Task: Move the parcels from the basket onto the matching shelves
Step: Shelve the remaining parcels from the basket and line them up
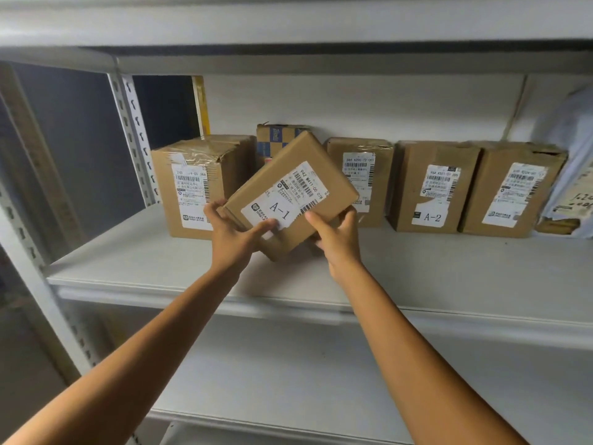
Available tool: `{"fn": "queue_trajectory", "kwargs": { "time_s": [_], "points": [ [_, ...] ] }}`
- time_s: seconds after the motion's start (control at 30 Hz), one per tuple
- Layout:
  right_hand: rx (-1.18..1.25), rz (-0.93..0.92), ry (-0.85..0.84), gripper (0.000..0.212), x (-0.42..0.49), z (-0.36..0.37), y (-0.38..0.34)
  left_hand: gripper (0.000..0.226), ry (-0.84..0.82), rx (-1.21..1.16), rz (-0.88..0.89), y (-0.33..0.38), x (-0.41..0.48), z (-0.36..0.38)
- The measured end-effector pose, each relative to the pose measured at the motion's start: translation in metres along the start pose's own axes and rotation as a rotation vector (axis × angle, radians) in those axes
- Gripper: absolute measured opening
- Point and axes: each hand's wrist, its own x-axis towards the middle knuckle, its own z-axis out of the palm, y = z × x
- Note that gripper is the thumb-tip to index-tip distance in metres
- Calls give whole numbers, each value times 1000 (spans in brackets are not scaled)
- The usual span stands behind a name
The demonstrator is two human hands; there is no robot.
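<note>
A flat cardboard parcel (288, 175) with a white label reading "A-1" is held tilted just above the white shelf board (160, 261). My left hand (232, 234) grips its lower left corner, thumb on the label. My right hand (333, 236) grips its lower right edge, fingers underneath. Behind it stand several cardboard parcels against the back wall: a large taped one (192, 187) on the left, a checkered blue box (276, 141), a small one (365, 175), one marked "A-2" (430, 187) and another (510, 187) to the right. The basket is not in view.
A perforated white upright (138, 139) bounds the shelf on the left. A grey plastic mailer bag (568, 175) leans at the far right. The upper shelf board (288, 59) hangs low overhead. A lower shelf (321, 380) lies beneath my arms.
</note>
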Motion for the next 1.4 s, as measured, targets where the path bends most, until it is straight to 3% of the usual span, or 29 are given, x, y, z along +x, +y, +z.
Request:
{"fn": "queue_trajectory", "kwargs": {
  "time_s": [0.13,0.2,0.3,0.37,0.5,0.6,0.83,0.97,1.1,1.3,1.4],
  "points": [
    [47,14,-64,62,-7,27,9,79,13,-31,-40,-1,4,0],
    [43,-11,-44,54,-8,33,13,78,59,141,49,-1,3,-1],
    [-9,-61,-21,59,-8,34,18,74,114,487,269,0,6,-9],
    [-57,-109,-5,64,-7,34,21,75,22,565,332,2,9,-12],
    [-199,-217,43,61,-6,37,19,102,-143,758,420,-1,14,-13],
    [-256,-255,48,61,-3,37,19,108,-220,882,446,-6,18,-15],
    [-465,-292,43,73,17,46,19,94,-335,1070,644,-6,35,-26],
    [-567,-250,115,51,27,44,28,89,-356,1252,695,-13,44,-21],
    [-651,-214,144,43,31,55,38,95,-386,1244,612,-22,54,-17],
    [-694,-203,209,32,32,51,42,89,-427,1262,696,-31,54,-12],
    [-678,-141,173,41,22,45,40,77,-519,1243,712,-34,45,-15]
  ]
}}
